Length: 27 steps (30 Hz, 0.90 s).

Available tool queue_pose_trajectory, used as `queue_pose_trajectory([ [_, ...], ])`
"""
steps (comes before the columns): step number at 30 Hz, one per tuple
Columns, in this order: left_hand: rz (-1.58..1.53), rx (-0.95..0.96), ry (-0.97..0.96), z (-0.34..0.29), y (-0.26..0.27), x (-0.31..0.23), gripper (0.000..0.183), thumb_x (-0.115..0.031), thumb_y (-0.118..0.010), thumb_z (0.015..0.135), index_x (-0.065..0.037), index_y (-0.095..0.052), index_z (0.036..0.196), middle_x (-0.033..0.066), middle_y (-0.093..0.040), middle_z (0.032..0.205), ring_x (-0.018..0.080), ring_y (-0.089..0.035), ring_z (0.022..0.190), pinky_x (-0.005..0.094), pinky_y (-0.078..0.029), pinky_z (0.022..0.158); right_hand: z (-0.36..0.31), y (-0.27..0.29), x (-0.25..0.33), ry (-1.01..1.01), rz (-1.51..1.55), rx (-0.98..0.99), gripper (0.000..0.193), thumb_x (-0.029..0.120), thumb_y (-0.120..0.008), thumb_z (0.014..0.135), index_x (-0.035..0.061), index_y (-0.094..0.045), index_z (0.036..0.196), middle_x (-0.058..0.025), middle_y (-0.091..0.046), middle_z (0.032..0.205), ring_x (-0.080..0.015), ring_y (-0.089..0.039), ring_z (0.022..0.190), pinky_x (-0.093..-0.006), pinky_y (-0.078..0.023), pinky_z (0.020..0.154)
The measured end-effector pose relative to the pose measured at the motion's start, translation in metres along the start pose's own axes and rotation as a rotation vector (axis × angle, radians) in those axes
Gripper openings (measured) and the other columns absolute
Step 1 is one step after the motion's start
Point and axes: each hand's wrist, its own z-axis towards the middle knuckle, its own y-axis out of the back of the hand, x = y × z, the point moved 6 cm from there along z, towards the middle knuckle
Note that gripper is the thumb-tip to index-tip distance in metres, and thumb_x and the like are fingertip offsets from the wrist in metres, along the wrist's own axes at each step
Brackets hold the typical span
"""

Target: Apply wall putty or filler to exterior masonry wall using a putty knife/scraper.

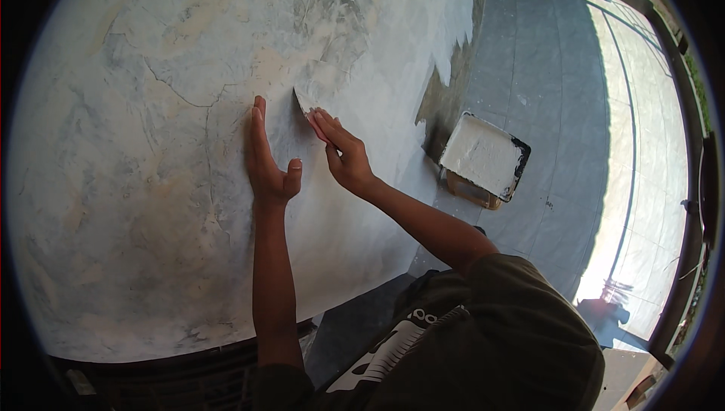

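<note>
A patchy white and grey wall (158, 207) fills the left and middle of the head view, with thin cracks and brownish stains. My right hand (350, 160) is closed around a putty knife (303, 104), whose thin blade points up and left, its edge at the wall. A bit of its pinkish-red handle shows below the fingers. Left of the knife, my left hand (269, 171) is raised with straight fingers pointing up and the thumb apart. It holds nothing and rests edge-on at the wall, or very near it; exact contact cannot be made out.
On the right, a black-rimmed tray (521, 160) coated with white paste sits on a tan support (470, 190). Grey floor tiles (540, 71) run beside the wall, with a sunlit strip farther right. A dark slatted object (181, 384) lies at the lower left.
</note>
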Motion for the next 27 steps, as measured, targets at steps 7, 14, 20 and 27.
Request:
queue_pose_trajectory([
  [7, -0.002, 0.005, 0.009, -0.002, 0.003, -0.001, 0.085, -0.052, -0.046, 0.095, 0.005, -0.019, 0.152, 0.0286, -0.034, 0.152, 0.0421, -0.037, 0.141, 0.0491, -0.03, 0.115, -0.005, 0.035, -0.027, -0.372, 0.147, -0.223, 0.054, -0.01, -0.041, 0.092, 0.0043, -0.05, 0.143, -0.0089, -0.061, 0.135, -0.0072, -0.056, 0.104, -0.021, -0.043, 0.086],
  [14, -0.078, -0.058, -0.001, -0.002, -0.002, 0.002, 0.088, -0.055, -0.045, 0.095, 0.002, -0.016, 0.154, 0.0289, -0.031, 0.154, 0.043, -0.034, 0.142, 0.0511, -0.028, 0.116, 0.044, -0.026, -0.002, 0.107, -0.149, -0.145, 0.066, -0.018, -0.051, 0.079, 0.002, -0.049, 0.141, -0.0204, -0.038, 0.152, -0.037, -0.031, 0.144, -0.0468, -0.022, 0.119],
  [20, -0.065, -0.063, -0.03, -0.003, 0.01, 0.002, 0.088, -0.057, -0.044, 0.095, 0.002, -0.016, 0.154, 0.0288, -0.03, 0.154, 0.0431, -0.034, 0.142, 0.0516, -0.028, 0.116, -0.099, 0.002, -0.008, -0.128, -0.017, 0.088, 0.059, -0.021, -0.043, 0.085, 0.0029, -0.053, 0.138, -0.0164, -0.053, 0.142, -0.035, -0.045, 0.137, -0.0478, -0.028, 0.117],
  [27, -0.072, -0.027, -0.034, 0.0, 0.0, 0.001, 0.086, -0.052, -0.047, 0.095, 0.005, -0.018, 0.153, 0.0281, -0.032, 0.154, 0.0419, -0.036, 0.141, 0.05, -0.03, 0.115, -0.063, 0.05, -0.047, -0.575, 0.042, -0.159, 0.053, -0.009, -0.047, 0.092, 0.0081, -0.054, 0.141, -0.0031, -0.065, 0.09, -0.0063, -0.043, 0.071, -0.0227, -0.046, 0.081],
])
